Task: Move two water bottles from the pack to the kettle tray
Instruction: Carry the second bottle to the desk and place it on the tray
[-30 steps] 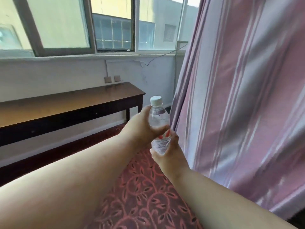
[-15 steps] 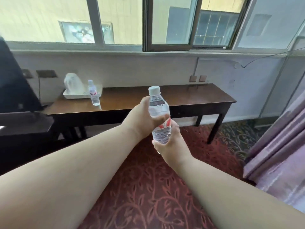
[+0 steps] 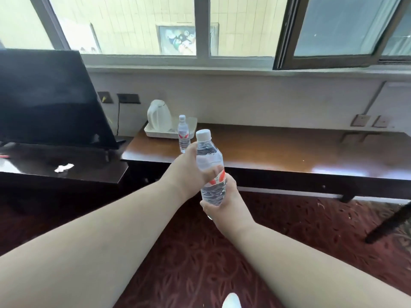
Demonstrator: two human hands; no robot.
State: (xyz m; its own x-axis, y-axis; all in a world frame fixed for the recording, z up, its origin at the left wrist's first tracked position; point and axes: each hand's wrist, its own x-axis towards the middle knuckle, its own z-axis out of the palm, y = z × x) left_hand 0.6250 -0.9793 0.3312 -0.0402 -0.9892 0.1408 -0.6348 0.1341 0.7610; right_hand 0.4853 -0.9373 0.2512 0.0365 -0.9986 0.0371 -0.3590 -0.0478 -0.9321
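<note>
I hold a clear water bottle [image 3: 210, 165] with a white cap and a red-and-white label upright in front of me. My left hand [image 3: 189, 172] wraps its upper half and my right hand [image 3: 224, 203] grips its lower half. On the long brown table [image 3: 289, 152] stands a second water bottle [image 3: 183, 134], just in front of the white kettle tray [image 3: 193, 123]. A white kettle [image 3: 159, 116] sits on that tray. The pack is out of view.
A dark television screen [image 3: 46, 96] leans on a lower dark cabinet [image 3: 66, 165] at the left, with a crumpled white scrap [image 3: 64, 167] on it. A window runs along the wall behind. Patterned red carpet [image 3: 200, 263] covers the floor.
The view has swung left, from the striped curtain to the table with the kettle tray, which is now closer. Both hands keep the same hold on the bottle.
</note>
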